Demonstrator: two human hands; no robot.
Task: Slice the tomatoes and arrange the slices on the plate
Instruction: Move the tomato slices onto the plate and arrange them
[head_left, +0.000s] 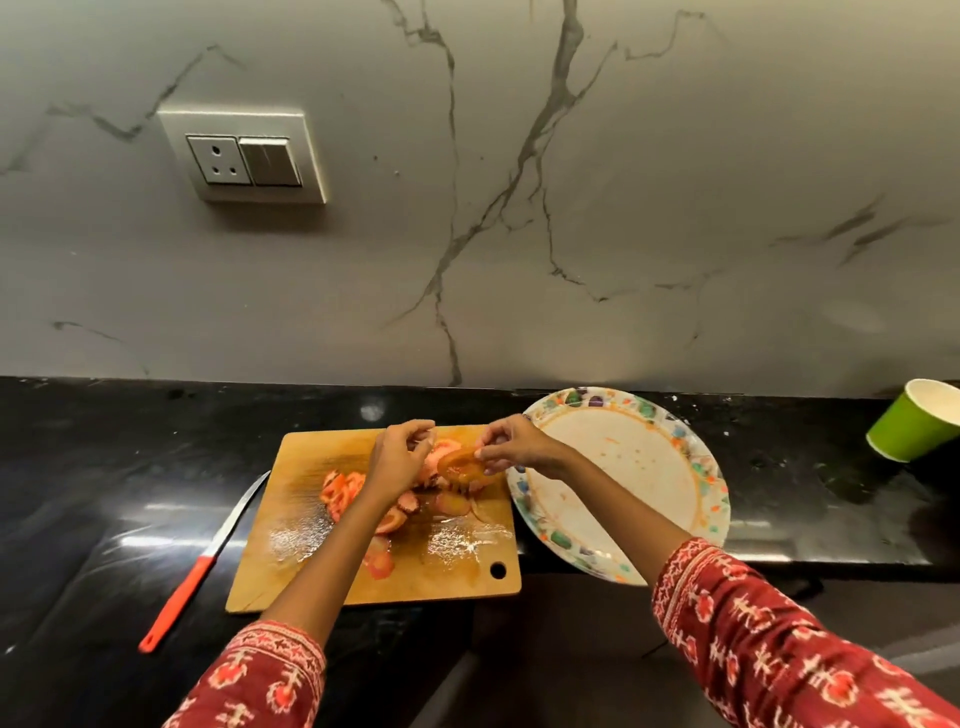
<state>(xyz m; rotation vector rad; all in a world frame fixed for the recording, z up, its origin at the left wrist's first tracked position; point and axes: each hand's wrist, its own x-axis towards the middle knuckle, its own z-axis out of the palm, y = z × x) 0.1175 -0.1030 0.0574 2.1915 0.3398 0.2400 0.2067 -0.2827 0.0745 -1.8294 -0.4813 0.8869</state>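
Slice in hand: the right hand pinched one tomato slice by its edge, above the far right part of the cutting board.
Left hand: the left hand hovered over the heap, fingers curled; whether it held a piece, I could not tell.
Other slices: the cut tomato pieces lay in a heap on the middle of the board.
Plate: the plate stood just beside the board, to the right of both hands, and no slices lay on it.
Key relation: the plate lay to the right of the held slice, so the right hand was the nearer one; probably a short move to the right was enough.
Knife: the knife lay left of the board, its long axis going from near left to far right, red handle toward the person.
Writing: no brand, label or readable writing was visible.
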